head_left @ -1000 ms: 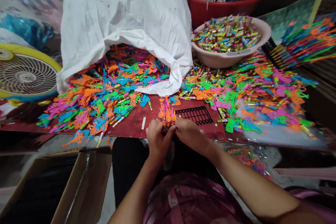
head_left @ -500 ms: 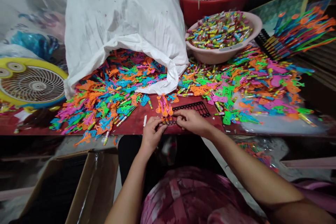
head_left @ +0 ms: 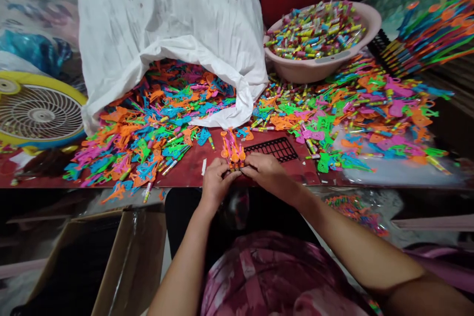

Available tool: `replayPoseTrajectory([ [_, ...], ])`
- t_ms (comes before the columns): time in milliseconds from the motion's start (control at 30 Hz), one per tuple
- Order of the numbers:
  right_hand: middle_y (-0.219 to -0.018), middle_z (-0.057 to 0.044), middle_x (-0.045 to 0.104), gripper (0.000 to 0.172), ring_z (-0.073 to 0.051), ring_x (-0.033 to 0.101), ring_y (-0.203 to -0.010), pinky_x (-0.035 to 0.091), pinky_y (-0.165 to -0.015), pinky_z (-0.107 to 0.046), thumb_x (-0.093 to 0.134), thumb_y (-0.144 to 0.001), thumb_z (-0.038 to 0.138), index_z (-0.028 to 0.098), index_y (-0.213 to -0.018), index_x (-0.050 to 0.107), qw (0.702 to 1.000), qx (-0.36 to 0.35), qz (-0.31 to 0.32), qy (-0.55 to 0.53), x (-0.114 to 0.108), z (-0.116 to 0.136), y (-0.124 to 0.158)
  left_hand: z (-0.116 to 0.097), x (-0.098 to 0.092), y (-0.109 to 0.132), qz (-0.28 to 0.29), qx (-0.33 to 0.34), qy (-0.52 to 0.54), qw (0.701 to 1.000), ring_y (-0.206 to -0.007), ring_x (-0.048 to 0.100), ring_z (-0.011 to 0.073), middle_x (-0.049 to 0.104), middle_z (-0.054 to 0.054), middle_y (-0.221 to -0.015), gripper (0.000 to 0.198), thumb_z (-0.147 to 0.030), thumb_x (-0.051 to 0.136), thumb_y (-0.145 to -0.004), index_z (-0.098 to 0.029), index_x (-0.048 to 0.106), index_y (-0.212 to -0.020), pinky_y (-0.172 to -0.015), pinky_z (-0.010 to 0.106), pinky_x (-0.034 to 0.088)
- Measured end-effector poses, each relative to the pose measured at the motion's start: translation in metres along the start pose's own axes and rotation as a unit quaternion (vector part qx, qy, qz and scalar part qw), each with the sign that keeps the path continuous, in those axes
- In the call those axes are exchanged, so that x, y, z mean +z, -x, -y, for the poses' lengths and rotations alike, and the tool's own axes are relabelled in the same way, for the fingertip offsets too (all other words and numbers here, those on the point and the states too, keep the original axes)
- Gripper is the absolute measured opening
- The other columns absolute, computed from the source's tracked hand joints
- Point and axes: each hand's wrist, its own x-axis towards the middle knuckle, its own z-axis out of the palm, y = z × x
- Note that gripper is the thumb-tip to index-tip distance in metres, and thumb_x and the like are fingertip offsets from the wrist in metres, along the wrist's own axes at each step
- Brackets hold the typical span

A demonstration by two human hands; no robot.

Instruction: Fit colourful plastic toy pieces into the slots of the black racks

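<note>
A black plastic grid rack (head_left: 283, 147) lies on the red table (head_left: 196, 160) at its front edge. Several orange and pink plastic toys with small wrapped tubes (head_left: 232, 150) stand upright at the rack's left end. My left hand (head_left: 215, 181) is closed, thumb and fingers pinching the base of the toys from the left. From the right, my right hand (head_left: 267, 173) presses its closed fingertips against the same base, where the rack's near edge runs. The thumbs almost meet there. Exactly what lies between the fingers of each hand is partly hidden.
A white sack (head_left: 166, 5) spills colourful plastic toys (head_left: 148, 123) on the left. A pink basin (head_left: 292, 71) of wrapped tubes stands behind more toys on the right. A yellow fan (head_left: 40, 113) is far left; an open cardboard box (head_left: 137, 256) sits below.
My right hand has moved left, its fingers now bent in at the toys' base instead of reaching over the rack. The view has shifted slightly.
</note>
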Motion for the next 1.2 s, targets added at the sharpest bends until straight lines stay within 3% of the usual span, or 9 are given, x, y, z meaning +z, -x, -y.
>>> replayPoseTrajectory([
  [267,-0.086,-0.005,0.066,0.013,-0.017,0.06,-0.08,0.044,-0.075,-0.027,0.05,-0.095,0.016,0.017,-0.087,0.061,0.999,0.014,-0.001,0.049,0.008,0.009,0.01,-0.003,0.002,0.0,0.02,0.001,-0.045,0.999,-0.087,0.056,0.0202,0.059,0.004,-0.087,0.015,-0.035,0.065,-0.086,-0.021,0.07,-0.085,-0.076,0.03,0.046],
  [433,-0.097,-0.005,0.07,0.017,-0.017,0.063,-0.088,0.045,-0.079,-0.026,0.056,-0.093,0.02,0.018,-0.107,0.064,0.997,0.04,-0.059,0.028,-0.023,0.0,0.014,-0.004,0.002,0.004,-0.03,-0.001,-0.111,0.993,-0.089,0.055,0.0215,0.058,0.005,-0.09,0.011,-0.032,0.06,-0.086,-0.021,0.064,-0.087,-0.076,0.032,0.045],
  [533,-0.098,-0.007,0.069,0.018,-0.019,0.062,-0.092,0.041,-0.078,-0.028,0.051,-0.094,0.025,0.019,-0.1,0.066,0.975,0.106,-0.143,0.133,-0.065,-0.028,0.012,-0.001,0.002,0.006,-0.101,-0.044,-0.188,0.976,-0.081,0.054,0.0223,0.055,0.003,-0.08,0.01,-0.03,0.06,-0.083,-0.02,0.059,-0.084,-0.073,0.035,0.043],
  [600,-0.088,-0.007,0.069,0.021,-0.02,0.062,-0.082,0.038,-0.07,-0.028,0.05,-0.094,0.029,0.019,-0.088,0.067,0.939,0.206,-0.172,0.214,-0.092,-0.05,0.009,0.001,0.004,0.007,-0.159,-0.074,-0.218,0.96,-0.081,0.055,0.0234,0.056,0.003,-0.082,0.016,-0.033,0.062,-0.081,-0.02,0.058,-0.09,-0.073,0.036,0.043],
  [700,-0.074,-0.007,0.068,0.036,-0.02,0.059,-0.069,0.028,-0.058,-0.029,0.046,-0.095,0.042,0.019,-0.075,0.065,0.884,0.35,-0.146,0.272,-0.116,-0.079,0.002,-0.001,0.012,0.008,-0.214,-0.09,-0.221,0.947,-0.096,0.06,0.0278,0.062,0.008,-0.101,0.047,-0.044,0.068,-0.077,-0.018,0.055,-0.114,-0.084,0.042,0.046],
  [800,-0.077,-0.01,0.069,0.048,-0.022,0.061,-0.072,0.025,-0.056,-0.029,0.042,-0.094,0.055,0.018,-0.076,0.066,0.864,0.403,-0.106,0.281,-0.118,-0.097,-0.006,-0.006,0.021,0.006,-0.245,-0.1,-0.213,0.941,-0.103,0.061,0.0301,0.063,0.011,-0.11,0.069,-0.058,0.072,-0.072,-0.016,0.052,-0.123,-0.09,0.045,0.046],
  [900,-0.074,-0.01,0.069,0.041,-0.021,0.062,-0.071,0.028,-0.056,-0.028,0.054,-0.086,0.055,0.018,-0.073,0.065,0.867,0.424,-0.114,0.236,-0.112,-0.109,-0.011,-0.01,0.028,0.001,-0.265,-0.121,-0.242,0.925,-0.105,0.061,0.0328,0.064,0.014,-0.11,0.075,-0.064,0.07,-0.07,-0.014,0.052,-0.123,-0.091,0.047,0.046],
  [1033,-0.052,-0.001,0.058,0.025,-0.015,0.055,-0.053,0.03,-0.051,-0.025,0.064,-0.073,0.038,0.019,-0.059,0.057,0.89,0.414,-0.176,0.071,-0.11,-0.122,-0.007,-0.01,0.029,-0.005,-0.254,-0.135,-0.262,0.921,-0.1,0.061,0.0321,0.064,0.011,-0.101,0.054,-0.052,0.065,-0.078,-0.015,0.054,-0.117,-0.089,0.046,0.046],
  [1200,-0.043,0.004,0.051,0.023,-0.012,0.049,-0.041,0.032,-0.044,-0.023,0.06,-0.07,0.039,0.021,-0.059,0.053,0.901,0.389,-0.188,-0.025,-0.111,-0.118,0.005,-0.003,0.021,-0.005,-0.238,-0.129,-0.22,0.937,-0.096,0.061,0.0308,0.063,0.009,-0.095,0.04,-0.041,0.062,-0.081,-0.017,0.054,-0.112,-0.085,0.045,0.048],
])
